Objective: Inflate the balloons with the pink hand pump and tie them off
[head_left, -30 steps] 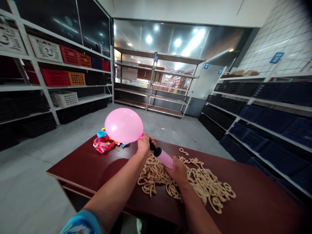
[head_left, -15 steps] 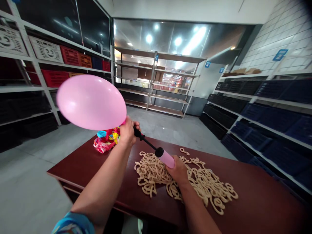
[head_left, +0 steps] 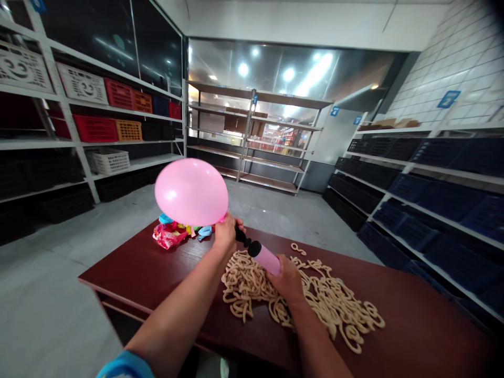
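Note:
A pink inflated balloon [head_left: 191, 191] sits at the left end of a hand balloon pump [head_left: 265, 258], its neck at my left hand [head_left: 227, 233]. That hand is closed around the balloon's neck and the pump's black end. My right hand [head_left: 286, 275] is wrapped round the pink barrel, over a pile of beige, rope-like curled pieces [head_left: 248, 283]. Little of the pump's black rod shows between the hands. Behind my left forearm, a red plastic bag [head_left: 168, 237] and several uninflated balloons [head_left: 205, 232] lie on the dark red table [head_left: 129, 273].
Shelves with crates [head_left: 92, 128] line the left side. More shelving with dark blue crates [head_left: 452, 220] runs along the right. A metal rack [head_left: 252, 142] stands by the back window. One beige piece [head_left: 298, 249] lies apart near the table's far edge.
My left hand and the balloon have moved right and down in view, towards the right hand. The pump's rod has slid into the barrel. A light blue uninflated balloon now shows.

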A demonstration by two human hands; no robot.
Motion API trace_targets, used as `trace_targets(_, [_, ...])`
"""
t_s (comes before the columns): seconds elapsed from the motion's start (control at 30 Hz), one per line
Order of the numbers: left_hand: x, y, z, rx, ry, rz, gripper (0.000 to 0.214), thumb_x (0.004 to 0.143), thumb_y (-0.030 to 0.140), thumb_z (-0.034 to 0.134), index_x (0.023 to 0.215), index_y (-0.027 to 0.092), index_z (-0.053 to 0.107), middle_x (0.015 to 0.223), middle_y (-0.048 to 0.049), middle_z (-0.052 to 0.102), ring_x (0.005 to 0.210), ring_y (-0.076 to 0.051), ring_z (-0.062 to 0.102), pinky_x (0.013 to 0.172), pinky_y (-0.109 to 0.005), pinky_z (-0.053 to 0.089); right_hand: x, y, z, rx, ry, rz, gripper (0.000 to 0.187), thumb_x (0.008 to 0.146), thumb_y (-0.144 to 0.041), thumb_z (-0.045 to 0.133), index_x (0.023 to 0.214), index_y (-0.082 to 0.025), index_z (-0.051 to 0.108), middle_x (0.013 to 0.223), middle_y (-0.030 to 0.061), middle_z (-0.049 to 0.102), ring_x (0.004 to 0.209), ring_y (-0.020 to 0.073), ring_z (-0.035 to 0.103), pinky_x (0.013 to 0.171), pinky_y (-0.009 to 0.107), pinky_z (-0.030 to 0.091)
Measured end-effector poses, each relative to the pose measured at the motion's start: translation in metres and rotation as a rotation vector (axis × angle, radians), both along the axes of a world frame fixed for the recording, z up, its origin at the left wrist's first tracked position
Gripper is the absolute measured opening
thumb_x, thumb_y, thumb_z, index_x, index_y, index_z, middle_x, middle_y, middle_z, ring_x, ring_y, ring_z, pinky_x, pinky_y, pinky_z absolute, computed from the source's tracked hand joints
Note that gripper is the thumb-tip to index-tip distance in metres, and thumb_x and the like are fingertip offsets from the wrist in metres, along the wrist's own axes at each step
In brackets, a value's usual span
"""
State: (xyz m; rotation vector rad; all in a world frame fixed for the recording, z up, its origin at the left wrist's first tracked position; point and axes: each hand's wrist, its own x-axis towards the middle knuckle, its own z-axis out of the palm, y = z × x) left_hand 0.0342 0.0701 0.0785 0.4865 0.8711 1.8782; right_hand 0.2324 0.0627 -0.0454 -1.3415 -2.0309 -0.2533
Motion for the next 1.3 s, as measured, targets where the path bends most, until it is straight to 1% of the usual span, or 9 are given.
trace_targets(0.17, [-0.041, -0.023, 0.045, 0.140, 0.040, 0.015, 0.033, 0.073, 0.037, 0.053, 0.054, 0.018, 0.033, 0.050, 0.0002, 0.048, 0.039, -0.008, 0.043, 0.040, -0.023, 0.040, 0.003, 0.002, 0.000, 0.052, 0.042, -0.009, 0.031, 0.066, -0.028, 0.057, 0.095, -0.017, 0.053, 0.082, 0.0050, 0.060, 0.077, 0.0194, 0.054, 0.072, 0.029, 0.039])
trace_targets(0.27, [-0.055, -0.029, 0.062, 0.201, 0.055, 0.014, 0.038, 0.073, 0.041, 0.054, 0.053, 0.019, 0.031, 0.051, -0.0003, 0.048, 0.040, -0.008, 0.043, 0.041, -0.022, 0.040, 0.002, 0.002, 0.000, 0.056, 0.058, -0.008, 0.032, 0.066, -0.029, 0.057, 0.095, -0.017, 0.053, 0.082, 0.0051, 0.059, 0.075, 0.0193, 0.053, 0.071, 0.029, 0.038])
trace_targets(0.4, [-0.044, -0.019, 0.052, 0.166, 0.045, 0.071, 0.036, 0.076, 0.041, 0.050, 0.054, 0.019, 0.033, 0.050, -0.0001, 0.047, 0.039, -0.007, 0.042, 0.040, -0.021, 0.039, 0.001, 0.000, 0.000, 0.026, 0.049, -0.019, 0.026, 0.066, -0.029, 0.057, 0.089, -0.018, 0.053, 0.078, 0.0045, 0.058, 0.072, 0.0187, 0.053, 0.068, 0.028, 0.037])
trace_targets(0.63, [0.016, 0.009, -0.011, -0.086, 0.031, -0.052, 0.029, 0.077, 0.037, 0.046, 0.057, 0.016, 0.044, 0.046, -0.0004, 0.047, 0.036, -0.009, 0.043, 0.039, -0.024, 0.038, 0.001, -0.001, -0.003, -0.009, -0.021, -0.058, 0.022, 0.066, -0.030, 0.057, 0.084, -0.018, 0.052, 0.074, 0.0040, 0.059, 0.070, 0.0191, 0.053, 0.064, 0.027, 0.035])
trace_targets(0.73, [0.024, 0.013, -0.024, -0.143, -0.024, -0.081, 0.031, 0.077, 0.038, 0.045, 0.057, 0.015, 0.046, 0.045, -0.0002, 0.046, 0.036, -0.009, 0.043, 0.039, -0.024, 0.039, 0.000, -0.001, -0.004, -0.012, -0.035, -0.058, 0.022, 0.067, -0.030, 0.057, 0.085, -0.018, 0.052, 0.074, 0.0040, 0.059, 0.070, 0.0191, 0.054, 0.064, 0.027, 0.035])
trace_targets(0.87, [0.010, 0.008, -0.014, -0.089, -0.064, -0.054, 0.026, 0.074, 0.035, 0.049, 0.057, 0.016, 0.041, 0.049, -0.0001, 0.048, 0.038, -0.008, 0.042, 0.041, -0.025, 0.041, 0.000, 0.000, -0.003, -0.014, -0.015, -0.014, 0.027, 0.067, -0.029, 0.057, 0.091, -0.017, 0.053, 0.079, 0.0045, 0.060, 0.073, 0.0190, 0.055, 0.067, 0.027, 0.037])
trace_targets(1.03, [-0.035, -0.011, 0.027, 0.101, -0.016, 0.003, 0.023, 0.068, 0.026, 0.054, 0.058, 0.019, 0.035, 0.050, 0.0012, 0.048, 0.039, -0.009, 0.043, 0.041, -0.024, 0.041, 0.003, 0.002, 0.000, -0.004, 0.013, -0.008, 0.030, 0.067, -0.026, 0.057, 0.095, -0.018, 0.053, 0.083, 0.0049, 0.060, 0.077, 0.0192, 0.054, 0.071, 0.028, 0.038])
trace_targets(1.13, [-0.059, -0.019, 0.047, 0.132, 0.001, 0.005, 0.030, 0.070, 0.031, 0.054, 0.055, 0.019, 0.031, 0.052, 0.0003, 0.048, 0.041, -0.009, 0.044, 0.042, -0.024, 0.042, 0.002, 0.003, 0.001, 0.004, 0.041, -0.007, 0.030, 0.067, -0.026, 0.057, 0.095, -0.018, 0.053, 0.082, 0.0044, 0.060, 0.077, 0.0189, 0.054, 0.071, 0.028, 0.038])
trace_targets(1.3, [-0.056, -0.009, 0.046, 0.096, -0.050, 0.043, 0.033, 0.076, 0.037, 0.049, 0.056, 0.019, 0.031, 0.051, 0.0013, 0.046, 0.039, -0.007, 0.041, 0.041, -0.020, 0.039, 0.000, 0.002, -0.002, 0.025, 0.018, -0.043, 0.026, 0.067, -0.027, 0.056, 0.091, -0.017, 0.053, 0.077, 0.0047, 0.059, 0.071, 0.0187, 0.053, 0.066, 0.028, 0.036])
